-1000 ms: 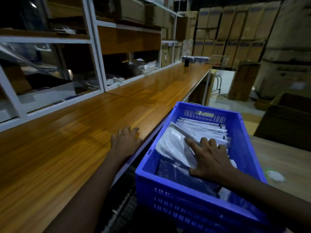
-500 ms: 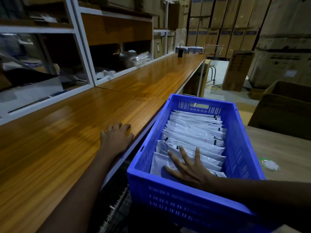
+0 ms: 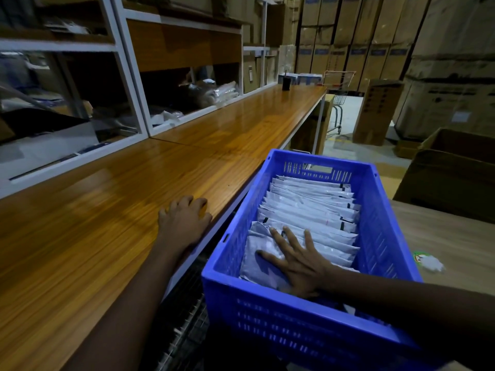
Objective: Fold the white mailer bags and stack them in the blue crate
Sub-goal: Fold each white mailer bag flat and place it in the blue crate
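Observation:
A blue crate [image 3: 385, 231] stands at the lower right, beside the wooden counter. Inside it several folded white mailer bags [image 3: 310, 210] stand in an overlapping row from front to back. My right hand [image 3: 297, 258] lies flat with fingers spread, pressing on the nearest bag [image 3: 257, 266] at the crate's front. My left hand [image 3: 184, 220] rests on the wooden counter [image 3: 112, 210] near its front edge, fingers loosely bent, holding nothing.
White-framed shelves [image 3: 128, 84] with plastic packets line the counter's far side. A small dark holder [image 3: 286, 83] stands far down the counter. Cardboard boxes [image 3: 452, 167] sit to the right, and a crumpled wrapper [image 3: 428, 262] lies on the lower table.
My right hand went from the middle of the bags to the front of the crate and flattened the nearest bag down. My left hand stayed on the counter.

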Available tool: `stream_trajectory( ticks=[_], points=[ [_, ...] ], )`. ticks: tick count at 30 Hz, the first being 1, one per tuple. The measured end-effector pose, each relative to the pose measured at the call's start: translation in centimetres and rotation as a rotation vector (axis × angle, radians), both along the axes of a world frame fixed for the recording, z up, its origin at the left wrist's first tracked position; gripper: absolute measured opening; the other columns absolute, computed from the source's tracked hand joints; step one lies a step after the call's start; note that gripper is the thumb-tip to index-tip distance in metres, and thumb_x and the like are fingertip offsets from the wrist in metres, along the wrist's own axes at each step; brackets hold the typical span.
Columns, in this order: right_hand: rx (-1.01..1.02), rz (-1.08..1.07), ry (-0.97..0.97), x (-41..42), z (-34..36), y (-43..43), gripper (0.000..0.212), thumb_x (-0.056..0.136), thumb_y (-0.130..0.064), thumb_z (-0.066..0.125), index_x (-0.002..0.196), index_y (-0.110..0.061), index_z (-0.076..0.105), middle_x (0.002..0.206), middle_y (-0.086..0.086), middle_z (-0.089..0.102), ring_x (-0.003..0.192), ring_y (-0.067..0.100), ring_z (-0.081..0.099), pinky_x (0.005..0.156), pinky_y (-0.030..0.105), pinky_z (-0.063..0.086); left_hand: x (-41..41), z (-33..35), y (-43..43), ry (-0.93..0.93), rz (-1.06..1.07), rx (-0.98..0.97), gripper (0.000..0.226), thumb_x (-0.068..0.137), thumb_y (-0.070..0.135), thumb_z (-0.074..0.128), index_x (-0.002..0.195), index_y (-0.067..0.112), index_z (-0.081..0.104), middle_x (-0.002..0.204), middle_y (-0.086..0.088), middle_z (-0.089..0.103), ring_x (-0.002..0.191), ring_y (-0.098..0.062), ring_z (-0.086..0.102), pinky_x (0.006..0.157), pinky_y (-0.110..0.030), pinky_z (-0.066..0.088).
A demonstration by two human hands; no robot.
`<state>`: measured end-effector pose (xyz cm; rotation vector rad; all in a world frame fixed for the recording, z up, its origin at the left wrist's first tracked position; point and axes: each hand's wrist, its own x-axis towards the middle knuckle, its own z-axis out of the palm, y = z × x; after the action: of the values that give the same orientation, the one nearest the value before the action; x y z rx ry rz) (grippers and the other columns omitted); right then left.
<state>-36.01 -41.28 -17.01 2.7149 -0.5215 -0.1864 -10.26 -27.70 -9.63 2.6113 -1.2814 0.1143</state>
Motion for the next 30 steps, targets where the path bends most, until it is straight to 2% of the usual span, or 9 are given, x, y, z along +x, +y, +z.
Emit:
stream_trajectory(
  ticks=[3, 6, 10, 12, 18, 21, 24, 27, 30],
  points=[
    [0.088, 0.013, -0.045, 0.5, 0.6, -0.6, 0.101, 0.070, -0.066, 0.057, 0.154, -0.029, 0.014, 0.159, 0.027, 0.027, 0.136, 0.054, 0.040, 0.090, 0.077, 0.037, -0.1, 0.1, 0.1, -0.001, -0.003, -0.005, 0.048, 0.099, 0.051, 0.038, 0.145, 0.036, 0.039, 0.154, -0.003, 0.034, 0.141, -0.025, 0.030, 0.111, -0.051, 0.023],
    [0.160, -0.076, -0.092, 0.3, 0.8, -1.0, 0.114, 0.074, -0.067, 0.065, 0.154, -0.038, -0.012, 0.166, 0.017, -0.012, 0.149, 0.051, 0.001, 0.108, 0.076, 0.010, -0.1, 0.1, 0.1, -0.005, -0.013, -0.014, 0.048, 0.099, 0.050, 0.038, 0.144, 0.035, 0.041, 0.154, -0.004, 0.035, 0.140, -0.025, 0.032, 0.111, -0.050, 0.024],
    [0.240, -0.074, -0.018, 0.3, 1.1, -0.7, 0.103, 0.082, -0.079, 0.049, 0.157, -0.039, -0.010, 0.163, 0.012, -0.026, 0.148, 0.048, -0.019, 0.107, 0.078, -0.005, -0.2, 0.1, 0.2, -0.003, -0.008, -0.011, 0.048, 0.099, 0.049, 0.039, 0.145, 0.034, 0.040, 0.154, -0.004, 0.035, 0.141, -0.025, 0.031, 0.111, -0.050, 0.024],
    [0.241, -0.079, -0.031, 0.3, 1.2, -0.9, 0.098, 0.085, -0.077, 0.045, 0.156, -0.042, -0.013, 0.162, 0.010, -0.029, 0.148, 0.047, -0.019, 0.108, 0.078, -0.005, -0.2, 0.1, 0.2, -0.001, -0.009, -0.014, 0.048, 0.099, 0.049, 0.039, 0.145, 0.034, 0.040, 0.154, -0.004, 0.035, 0.140, -0.026, 0.031, 0.112, -0.051, 0.023],
    [0.278, -0.164, -0.055, 0.8, 1.0, -1.5, 0.108, 0.077, -0.083, 0.048, 0.152, -0.046, -0.020, 0.163, 0.008, -0.029, 0.148, 0.045, -0.022, 0.107, 0.076, -0.009, -0.4, 0.1, 0.4, -0.002, -0.011, -0.011, 0.048, 0.100, 0.049, 0.038, 0.146, 0.034, 0.038, 0.155, -0.004, 0.034, 0.141, -0.025, 0.030, 0.112, -0.051, 0.023],
    [0.275, -0.171, -0.097, 1.1, 1.6, -1.6, 0.103, 0.074, -0.089, 0.026, 0.154, -0.042, -0.018, 0.164, 0.010, -0.023, 0.150, 0.044, -0.015, 0.111, 0.074, -0.004, -0.5, 0.1, 0.5, -0.005, -0.007, -0.016, 0.048, 0.099, 0.048, 0.039, 0.145, 0.034, 0.040, 0.153, -0.004, 0.036, 0.139, -0.025, 0.032, 0.111, -0.050, 0.024],
    [0.287, -0.205, -0.237, 1.8, 3.1, -2.0, 0.101, 0.069, -0.086, 0.004, 0.156, -0.038, -0.015, 0.167, 0.010, -0.015, 0.152, 0.042, -0.008, 0.112, 0.072, 0.001, -0.7, 0.2, 0.7, -0.016, -0.010, -0.031, 0.045, 0.099, 0.047, 0.040, 0.142, 0.034, 0.044, 0.150, -0.002, 0.041, 0.136, -0.025, 0.036, 0.108, -0.048, 0.027],
    [0.334, -0.223, -0.422, 3.2, 4.7, -2.2, 0.088, 0.083, -0.081, 0.007, 0.157, -0.037, -0.011, 0.168, 0.010, -0.007, 0.153, 0.039, -0.003, 0.114, 0.071, 0.006, -0.9, 0.3, 1.0, -0.022, -0.005, -0.093, 0.045, 0.098, 0.046, 0.042, 0.142, 0.034, 0.046, 0.144, -0.001, 0.048, 0.131, -0.023, 0.042, 0.104, -0.047, 0.031],
    [0.403, -0.216, -0.597, 6.0, 7.4, -1.2, 0.085, 0.084, -0.076, 0.011, 0.159, -0.036, 0.001, 0.167, 0.009, 0.004, 0.152, 0.036, 0.006, 0.115, 0.067, 0.012, -0.9, 0.7, 1.9, -0.047, 0.006, -0.157, 0.044, 0.097, 0.044, 0.045, 0.140, 0.034, 0.048, 0.137, -0.001, 0.053, 0.126, -0.022, 0.047, 0.100, -0.046, 0.034]
  ],
)
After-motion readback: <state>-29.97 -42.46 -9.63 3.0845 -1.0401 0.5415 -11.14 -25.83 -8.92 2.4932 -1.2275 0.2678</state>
